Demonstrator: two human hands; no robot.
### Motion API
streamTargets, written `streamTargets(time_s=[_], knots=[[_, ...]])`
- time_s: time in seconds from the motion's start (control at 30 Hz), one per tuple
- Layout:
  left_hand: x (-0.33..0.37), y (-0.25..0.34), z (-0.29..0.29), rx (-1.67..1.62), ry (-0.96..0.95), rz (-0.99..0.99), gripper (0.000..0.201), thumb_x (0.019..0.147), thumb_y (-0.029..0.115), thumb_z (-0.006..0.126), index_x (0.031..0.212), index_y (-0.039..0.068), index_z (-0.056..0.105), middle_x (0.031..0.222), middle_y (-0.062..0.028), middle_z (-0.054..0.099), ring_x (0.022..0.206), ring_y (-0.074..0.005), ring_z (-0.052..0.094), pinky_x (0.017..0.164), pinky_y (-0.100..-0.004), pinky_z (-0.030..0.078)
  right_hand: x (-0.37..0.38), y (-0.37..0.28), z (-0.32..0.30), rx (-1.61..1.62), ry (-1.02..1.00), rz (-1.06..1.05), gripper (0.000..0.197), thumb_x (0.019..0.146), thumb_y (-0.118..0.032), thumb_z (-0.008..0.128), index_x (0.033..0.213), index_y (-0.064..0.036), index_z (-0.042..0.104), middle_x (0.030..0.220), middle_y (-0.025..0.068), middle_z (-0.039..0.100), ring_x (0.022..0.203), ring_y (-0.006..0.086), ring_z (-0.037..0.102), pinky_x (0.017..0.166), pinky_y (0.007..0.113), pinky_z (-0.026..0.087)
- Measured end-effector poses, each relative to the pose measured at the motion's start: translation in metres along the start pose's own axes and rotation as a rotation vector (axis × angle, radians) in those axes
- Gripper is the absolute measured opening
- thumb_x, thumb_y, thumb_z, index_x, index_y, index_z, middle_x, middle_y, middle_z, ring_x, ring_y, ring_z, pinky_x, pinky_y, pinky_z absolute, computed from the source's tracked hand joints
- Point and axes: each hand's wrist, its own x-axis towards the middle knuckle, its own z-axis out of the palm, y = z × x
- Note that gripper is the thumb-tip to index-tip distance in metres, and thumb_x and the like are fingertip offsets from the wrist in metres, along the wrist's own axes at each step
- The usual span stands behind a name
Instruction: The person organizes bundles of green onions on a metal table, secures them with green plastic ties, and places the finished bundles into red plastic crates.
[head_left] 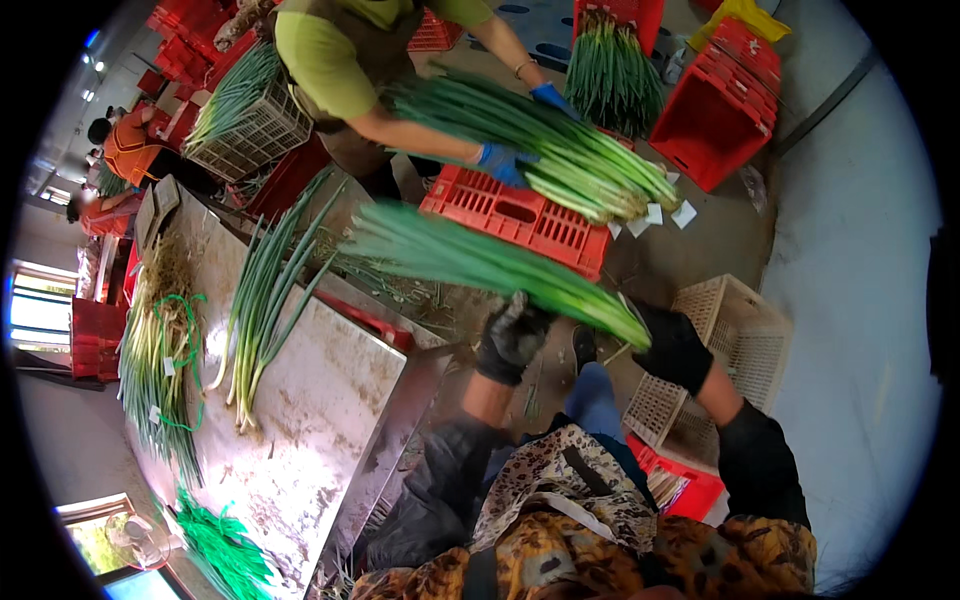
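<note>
A long bunch of green onions (480, 252) stretches across in front of me, its leaf end blurred by motion. My right hand (675, 348), in a black glove, is wrapped round the pale root end. Under the middle of the stalks is my left hand (513, 338), also black-gloved, with curled fingers against the bunch; its grip is partly hidden. Beyond, a co-worker's blue-gloved hands (505, 163) rest on a larger pile of green onions (540, 140) lying over a red crate (510, 208). White tags (654, 213) hang at that pile's root ends.
On my left a metal table (300, 400) carries loose green onions (262, 310), a tied bundle (160, 350) and green ties (222, 540). A beige crate (745, 345) stands at my right, near the wall. Another red crate (715, 110) lies tipped at the far right.
</note>
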Motion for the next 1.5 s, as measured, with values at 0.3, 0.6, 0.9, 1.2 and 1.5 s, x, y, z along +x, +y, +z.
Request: streamTargets(time_s=[0.3,0.6,0.9,1.2,1.5], knots=[[0.190,0.043,-0.032,0.000,0.313,0.118,0.027,0.088,0.013,0.054,0.112,0.004,0.059,0.119,-0.0127,0.058,0.115,-0.0296,0.051,0.101,-0.0516,0.039,0.213,0.146,0.049,-0.061,-0.214,0.082,0.073,0.069,-0.014,0.063,0.137,-0.0020,0.038,0.105,0.0184,0.058,0.088,0.0337,0.058,0.073,0.045,0.046],[0.251,0.017,-0.151,-0.018,0.934,0.106,0.028,0.087,0.024,0.060,0.111,0.011,0.059,0.108,-0.0074,0.063,0.099,-0.0244,0.060,0.081,-0.0418,0.052,0.216,0.207,0.094,-0.193,-0.169,-0.070,0.067,0.075,-0.018,0.063,0.136,-0.0053,0.041,0.147,0.0249,0.025,0.127,0.0490,0.032,0.098,0.056,0.033],[0.252,0.053,-0.164,0.076,0.683,0.134,0.022,0.086,0.015,0.048,0.100,0.004,0.061,0.103,-0.0100,0.065,0.096,-0.0283,0.061,0.090,-0.0423,0.048,0.178,0.208,0.046,0.165,0.011,-0.033,0.043,0.081,-0.016,0.055,0.121,0.0003,0.053,0.141,0.0212,0.038,0.131,0.0419,0.032,0.104,0.053,0.030],[0.220,0.049,-0.215,1.723,0.716,0.287,0.018,0.087,0.018,0.055,0.104,0.010,0.058,0.081,-0.0027,0.062,0.072,-0.0259,0.061,0.063,-0.0402,0.048,0.119,0.323,0.069,0.415,0.406,0.534,0.054,0.090,-0.025,0.060,0.133,0.0016,0.041,0.138,0.0194,0.043,0.125,0.0284,0.045,0.102,0.038,0.038],[0.237,0.027,-0.174,0.482,0.892,0.290,0.029,0.097,0.022,0.046,0.121,0.007,0.049,0.110,-0.0054,0.058,0.098,-0.0201,0.057,0.083,-0.0350,0.048,0.190,0.380,0.174,1.509,0.655,1.037,0.053,0.099,-0.036,0.042,0.140,-0.0019,0.036,0.142,0.0088,0.039,0.128,0.0171,0.039,0.108,0.030,0.028]])
